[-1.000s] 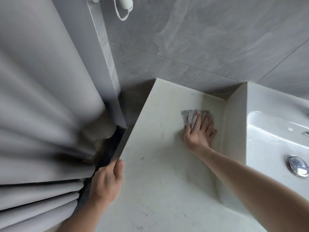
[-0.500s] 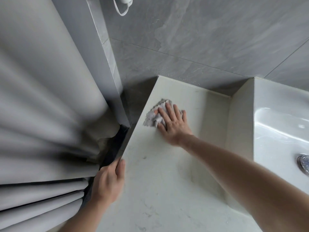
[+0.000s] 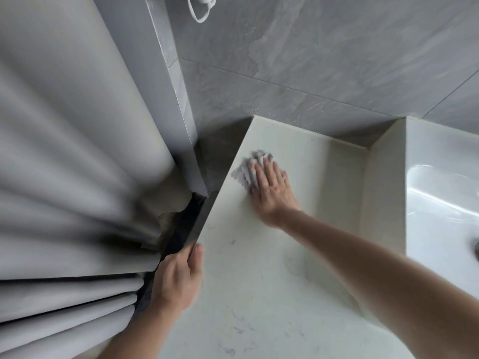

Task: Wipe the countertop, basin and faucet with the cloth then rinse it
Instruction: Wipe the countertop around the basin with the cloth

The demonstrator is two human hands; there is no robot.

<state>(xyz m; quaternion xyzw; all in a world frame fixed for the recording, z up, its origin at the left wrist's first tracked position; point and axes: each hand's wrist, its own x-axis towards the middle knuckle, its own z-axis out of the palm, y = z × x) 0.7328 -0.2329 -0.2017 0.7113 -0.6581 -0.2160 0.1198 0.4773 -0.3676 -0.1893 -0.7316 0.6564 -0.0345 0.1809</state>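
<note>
A pale marbled countertop [image 3: 259, 294] fills the lower middle of the view. My right hand [image 3: 272, 190] lies flat on a small grey cloth [image 3: 245, 172], pressing it against the countertop near its far left edge. Only the cloth's left part and its tip beyond my fingers show. My left hand [image 3: 178, 278] grips the countertop's left edge, thumb on top, fingers wrapped over the side. The white basin [image 3: 440, 193] stands at the right, raised above the countertop, with part of its metal drain [image 3: 476, 251] at the frame edge. The faucet is out of view.
A grey curtain [image 3: 72, 164] hangs in folds at the left, close to my left hand. Grey wall tiles [image 3: 324, 53] rise behind the countertop. A dark gap [image 3: 186, 224] runs between curtain and countertop edge. A white loop [image 3: 199, 14] hangs at the top.
My right hand swept the cloth from beside the basin wall leftward to the countertop's left edge, where it has since shifted only slightly. My left hand has stayed on the edge.
</note>
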